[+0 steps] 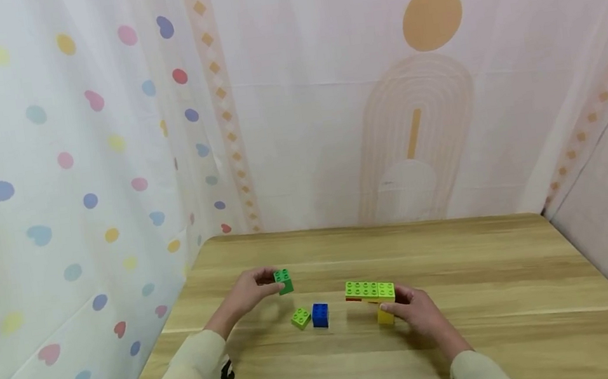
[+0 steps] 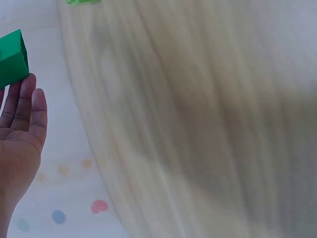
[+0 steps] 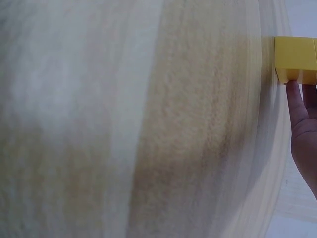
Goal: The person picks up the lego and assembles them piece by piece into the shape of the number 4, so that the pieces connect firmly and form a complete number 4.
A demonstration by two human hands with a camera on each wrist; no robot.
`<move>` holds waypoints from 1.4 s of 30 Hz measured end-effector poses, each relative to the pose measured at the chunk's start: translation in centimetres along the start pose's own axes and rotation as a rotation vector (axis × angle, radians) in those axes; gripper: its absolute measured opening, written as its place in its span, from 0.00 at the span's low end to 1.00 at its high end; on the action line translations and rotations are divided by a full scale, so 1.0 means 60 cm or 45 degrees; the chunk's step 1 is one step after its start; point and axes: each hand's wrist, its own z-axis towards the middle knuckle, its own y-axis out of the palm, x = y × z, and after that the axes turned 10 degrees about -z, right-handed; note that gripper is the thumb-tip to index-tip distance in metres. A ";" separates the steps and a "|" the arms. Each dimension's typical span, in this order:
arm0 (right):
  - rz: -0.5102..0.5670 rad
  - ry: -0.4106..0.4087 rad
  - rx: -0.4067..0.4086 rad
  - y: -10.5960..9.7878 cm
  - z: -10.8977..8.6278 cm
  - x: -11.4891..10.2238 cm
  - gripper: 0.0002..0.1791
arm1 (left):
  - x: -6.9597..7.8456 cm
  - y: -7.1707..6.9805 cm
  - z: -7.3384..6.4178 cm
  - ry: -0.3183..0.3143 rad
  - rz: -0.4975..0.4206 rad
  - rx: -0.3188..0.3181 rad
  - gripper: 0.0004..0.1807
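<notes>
My left hand pinches a green toy building brick above the table; in the left wrist view that brick sits at the fingertips. My right hand grips a small assembly of bricks, with lime-green bricks on top, a bit of red beneath and a yellow brick lowest. In the right wrist view the fingers touch the yellow brick. Between the hands, a lime-green brick and a blue brick stand side by side on the table.
The wooden table fills the lower part of the head view. A dotted curtain hangs along its left side, and a patterned curtain closes off the back.
</notes>
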 end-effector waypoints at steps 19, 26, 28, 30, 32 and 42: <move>-0.021 0.006 -0.021 -0.002 -0.002 0.003 0.23 | 0.078 0.056 0.022 0.099 -0.070 -0.116 0.21; -0.020 0.001 -0.024 -0.004 0.000 -0.001 0.23 | 0.107 0.080 0.033 0.137 -0.036 -0.115 0.20; -0.014 -0.001 -0.025 -0.004 0.000 -0.002 0.23 | 0.113 0.087 0.035 0.153 -0.037 -0.119 0.19; -0.011 -0.002 -0.023 -0.003 -0.001 -0.003 0.22 | 0.119 0.096 0.036 0.157 -0.059 -0.129 0.19; -0.013 -0.002 -0.020 -0.004 -0.001 -0.003 0.22 | 0.126 0.105 0.040 0.168 -0.085 -0.144 0.19; -0.020 -0.013 -0.029 -0.004 0.002 0.001 0.21 | 0.148 0.155 0.062 0.187 -0.083 -0.191 0.19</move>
